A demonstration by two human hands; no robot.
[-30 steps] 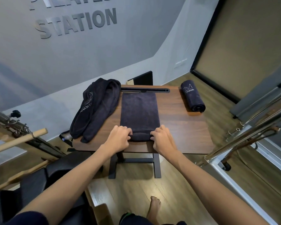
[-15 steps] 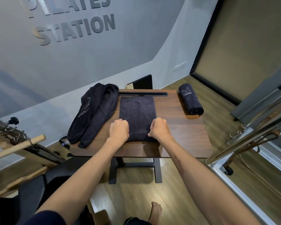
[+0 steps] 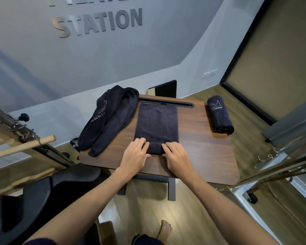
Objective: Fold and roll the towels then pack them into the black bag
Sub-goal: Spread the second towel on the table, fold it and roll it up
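A dark folded towel (image 3: 156,124) lies lengthwise on the middle of the wooden table (image 3: 205,156). Its near end is turned over into a small roll. My left hand (image 3: 133,155) and my right hand (image 3: 177,157) sit side by side on that roll, fingers over its top and thumbs at its near side. A finished rolled towel (image 3: 219,115) with a white logo lies at the table's far right corner. The black bag (image 3: 109,119) lies slumped along the table's left edge, next to the folded towel.
A black slot (image 3: 166,103) runs along the table's far edge. Wooden bars and metal frame parts (image 3: 25,144) stand to the left, a black padded seat (image 3: 34,200) at lower left, and a metal frame on casters (image 3: 272,167) to the right. My bare foot (image 3: 164,230) is on the wood floor.
Both hands curled into fists over the towel's near end, turning it over, and have now reset with fingers laid over the small roll. The bag and the rolled towel have not moved.
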